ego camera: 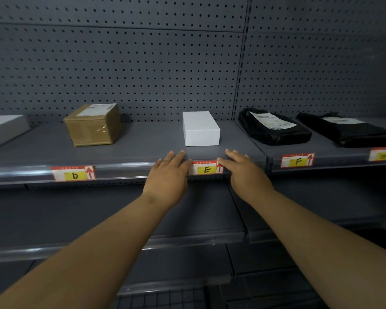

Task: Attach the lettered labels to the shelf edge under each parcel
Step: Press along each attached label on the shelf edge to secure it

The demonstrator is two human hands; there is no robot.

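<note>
Your two hands bracket the E label (pixel 206 167) on the shelf edge (pixel 125 169), directly under the white box (pixel 201 129). Left hand (pixel 168 175) sits at the label's left end, right hand (pixel 243 170) at its right end. Both lie palm down, fingers (pixel 176 156) spread flat and reaching over the lip onto the shelf top. Neither hand holds anything; whether the thumbs are pressing the label's ends you cannot tell, since they are tucked under the palms.

The label's long axis runs left to right along the edge strip, so it lies between your hands, level with the knuckles rather than the fingertips. Both hands are about equally near it; any seating press comes from the thumbs or heels of the palms, pushing toward the rail, not from the fingertips.

Along the same edge: D (pixel 74 175) is up under the brown box (pixel 93 124), F (pixel 298 161) under the near black bag (pixel 274 128). A further label (pixel 383 155) sits under the far black bag (pixel 350 129); its letter is too blurred to read. At far left a grey box (pixel 5 128) shows only partly, and no label is visible under it.

Judgement: E looks seated and level. The grey box likely needs checking next, which your left hand is nearer to.
</note>
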